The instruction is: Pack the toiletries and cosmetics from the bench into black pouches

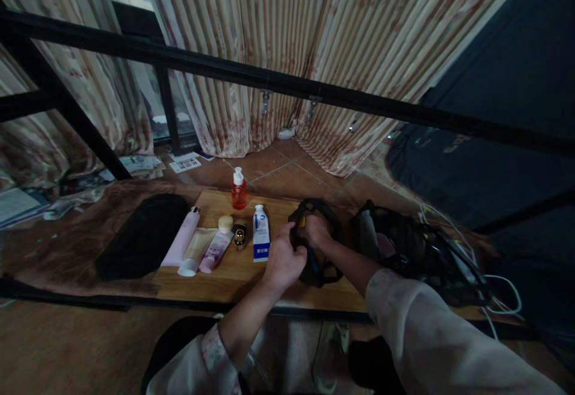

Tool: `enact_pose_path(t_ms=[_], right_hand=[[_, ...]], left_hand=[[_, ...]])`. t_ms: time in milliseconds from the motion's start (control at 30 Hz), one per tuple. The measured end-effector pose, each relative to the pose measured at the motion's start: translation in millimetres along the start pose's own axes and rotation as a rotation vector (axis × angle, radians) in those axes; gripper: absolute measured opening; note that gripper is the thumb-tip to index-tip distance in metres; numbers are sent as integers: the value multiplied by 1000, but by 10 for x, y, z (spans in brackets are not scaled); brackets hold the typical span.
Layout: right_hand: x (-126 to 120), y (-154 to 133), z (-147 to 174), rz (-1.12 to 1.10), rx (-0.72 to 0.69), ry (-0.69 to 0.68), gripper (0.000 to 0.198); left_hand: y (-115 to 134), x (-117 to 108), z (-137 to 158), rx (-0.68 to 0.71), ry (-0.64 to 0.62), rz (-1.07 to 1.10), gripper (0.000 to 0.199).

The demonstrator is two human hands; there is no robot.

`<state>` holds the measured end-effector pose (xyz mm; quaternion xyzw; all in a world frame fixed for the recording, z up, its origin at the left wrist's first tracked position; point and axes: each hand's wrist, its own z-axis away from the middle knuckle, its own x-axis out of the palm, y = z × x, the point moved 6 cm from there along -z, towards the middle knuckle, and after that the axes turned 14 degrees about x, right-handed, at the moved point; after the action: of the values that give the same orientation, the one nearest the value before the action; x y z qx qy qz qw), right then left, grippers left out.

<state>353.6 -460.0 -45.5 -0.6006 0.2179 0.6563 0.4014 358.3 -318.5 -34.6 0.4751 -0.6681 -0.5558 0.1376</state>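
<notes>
A small black pouch (309, 275) stands on the wooden board, its top spread apart. My left hand (283, 258) is closed on the pouch's left edge. Inside the opening is my right hand (317, 232), its fingertips hidden by the pouch. A bit of yellow shows beside them; what it belongs to is unclear. Left of my left hand lies a white and blue tube (261, 233). Further left are a small dark item with a gold ring (239, 238), a pink tube (217, 250), a beige tube (196, 252) and a pale pink bottle (182, 237).
A pump bottle of red liquid (239, 194) stands at the board's back edge. A black bag (141, 236) lies at left, and a black mesh bag (404, 245) with items at right, near white cables (512, 293). A dark metal bar (287, 82) crosses before the curtains.
</notes>
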Motion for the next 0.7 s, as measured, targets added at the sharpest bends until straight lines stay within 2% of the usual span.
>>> enact_pose_path(t_ms=[133,400,600,700], right_hand=[[20,-19,-12,49,-19,-8,54],[-64,-74,180,152,-100,-5,60],[-242,-188,515,182,-267,-45,28],[-318,-157,654,131,-300,-10,28]], left_hand=[[13,-19,-5,-26,12,22,60],[74,-85,11,-54,50,8,53],[108,-142,19,-83,53,-21,45],[100,-126,15,-75,54,0,44]])
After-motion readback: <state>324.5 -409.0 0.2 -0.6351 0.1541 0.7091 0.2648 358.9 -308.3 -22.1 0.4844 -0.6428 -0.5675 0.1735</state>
